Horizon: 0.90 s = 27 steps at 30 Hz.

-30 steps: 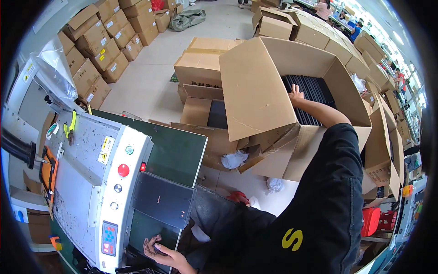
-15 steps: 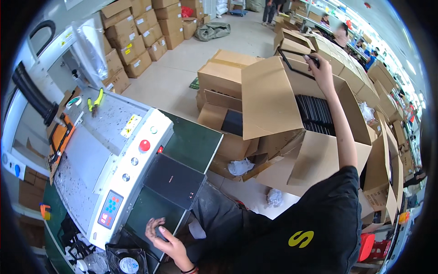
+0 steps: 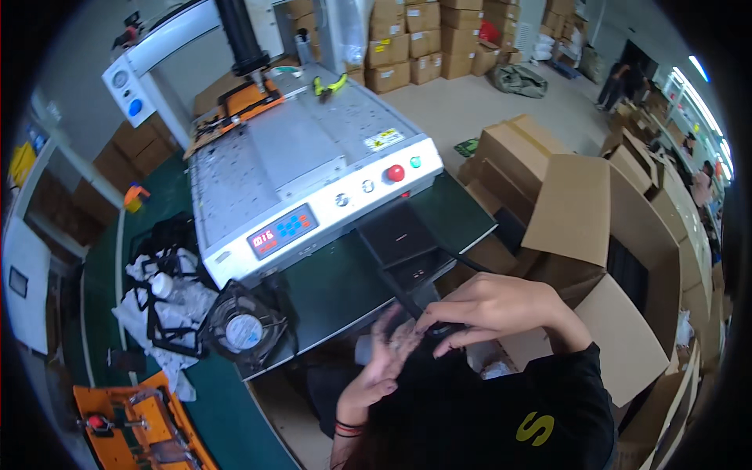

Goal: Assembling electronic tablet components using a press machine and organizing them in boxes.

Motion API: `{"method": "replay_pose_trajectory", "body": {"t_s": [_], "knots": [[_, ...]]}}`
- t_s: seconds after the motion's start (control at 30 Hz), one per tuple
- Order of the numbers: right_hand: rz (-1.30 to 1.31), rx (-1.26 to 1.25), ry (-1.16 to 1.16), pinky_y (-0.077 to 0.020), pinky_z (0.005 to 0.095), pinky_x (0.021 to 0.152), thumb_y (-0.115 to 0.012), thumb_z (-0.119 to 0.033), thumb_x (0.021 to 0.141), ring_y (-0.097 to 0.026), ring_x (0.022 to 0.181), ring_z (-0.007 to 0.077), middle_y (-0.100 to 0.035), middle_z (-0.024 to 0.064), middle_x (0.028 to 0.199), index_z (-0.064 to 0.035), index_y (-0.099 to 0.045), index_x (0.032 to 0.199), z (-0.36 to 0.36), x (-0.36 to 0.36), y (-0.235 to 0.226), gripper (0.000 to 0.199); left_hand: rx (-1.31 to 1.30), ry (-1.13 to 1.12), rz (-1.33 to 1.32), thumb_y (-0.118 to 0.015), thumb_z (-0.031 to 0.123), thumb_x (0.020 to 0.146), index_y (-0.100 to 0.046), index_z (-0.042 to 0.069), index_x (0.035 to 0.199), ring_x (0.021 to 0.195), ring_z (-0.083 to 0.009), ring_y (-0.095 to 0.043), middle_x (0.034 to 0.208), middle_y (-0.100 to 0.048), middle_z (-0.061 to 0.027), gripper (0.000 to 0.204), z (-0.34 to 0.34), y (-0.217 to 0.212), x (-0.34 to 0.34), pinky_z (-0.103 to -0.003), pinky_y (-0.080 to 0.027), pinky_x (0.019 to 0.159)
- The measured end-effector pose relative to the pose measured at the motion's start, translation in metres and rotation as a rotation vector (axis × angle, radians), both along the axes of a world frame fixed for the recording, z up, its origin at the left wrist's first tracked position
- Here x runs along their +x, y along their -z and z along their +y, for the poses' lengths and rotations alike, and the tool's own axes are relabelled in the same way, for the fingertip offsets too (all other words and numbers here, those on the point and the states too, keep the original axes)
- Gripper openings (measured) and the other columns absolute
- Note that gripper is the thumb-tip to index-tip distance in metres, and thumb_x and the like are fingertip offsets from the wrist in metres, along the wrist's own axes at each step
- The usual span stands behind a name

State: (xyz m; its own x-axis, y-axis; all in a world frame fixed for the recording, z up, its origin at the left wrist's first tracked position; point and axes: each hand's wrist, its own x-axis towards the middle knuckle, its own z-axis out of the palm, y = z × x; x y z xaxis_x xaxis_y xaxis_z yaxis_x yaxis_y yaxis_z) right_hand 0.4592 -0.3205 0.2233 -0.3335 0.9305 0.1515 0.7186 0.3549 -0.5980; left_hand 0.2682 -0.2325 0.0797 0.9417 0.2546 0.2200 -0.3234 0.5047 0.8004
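Note:
My right hand [image 3: 489,307] comes in from the right and pinches the near end of a thin black flat part [image 3: 429,301] just off the front edge of the green table [image 3: 337,286]. Below it, my left hand [image 3: 382,362] is raised with its fingers spread and blurred, the fingertips against the same part. A black wristband sits on the left wrist. Just beyond the hands, a black rectangular tray [image 3: 398,236] lies on the table in front of a grey bench machine [image 3: 298,168] with a red button [image 3: 395,172].
A round black fan [image 3: 244,330], black frames and white cloth lie at the left. An orange fixture [image 3: 137,427] sits at the lower left. Open cardboard boxes [image 3: 619,235] crowd the right, and stacked cartons [image 3: 411,39] stand at the back. People stand far off at the right.
My right arm has come back from the open box holding black parts and now meets my left hand in front of me. The view has swung left toward the machine.

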Motion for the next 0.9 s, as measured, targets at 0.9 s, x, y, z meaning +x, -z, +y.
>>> {"method": "replay_pose_trajectory", "body": {"t_s": [0.9], "knots": [[0.351,0.170,-0.153,-0.0455,0.0319,0.071,-0.068,-0.005,0.072,-0.054,0.088,0.0221,-0.054,0.0079,0.095,-0.0052,-0.064,0.099,0.070,-0.089,0.071,0.027,-0.743,-0.061,-0.284,-0.066,0.067,0.062,-0.018,0.015,0.140,0.129,-0.0310,-0.032,0.140,-0.028,-0.0157,0.106,-0.036,0.090,-0.050,-0.044,-0.024,0.107]]}}
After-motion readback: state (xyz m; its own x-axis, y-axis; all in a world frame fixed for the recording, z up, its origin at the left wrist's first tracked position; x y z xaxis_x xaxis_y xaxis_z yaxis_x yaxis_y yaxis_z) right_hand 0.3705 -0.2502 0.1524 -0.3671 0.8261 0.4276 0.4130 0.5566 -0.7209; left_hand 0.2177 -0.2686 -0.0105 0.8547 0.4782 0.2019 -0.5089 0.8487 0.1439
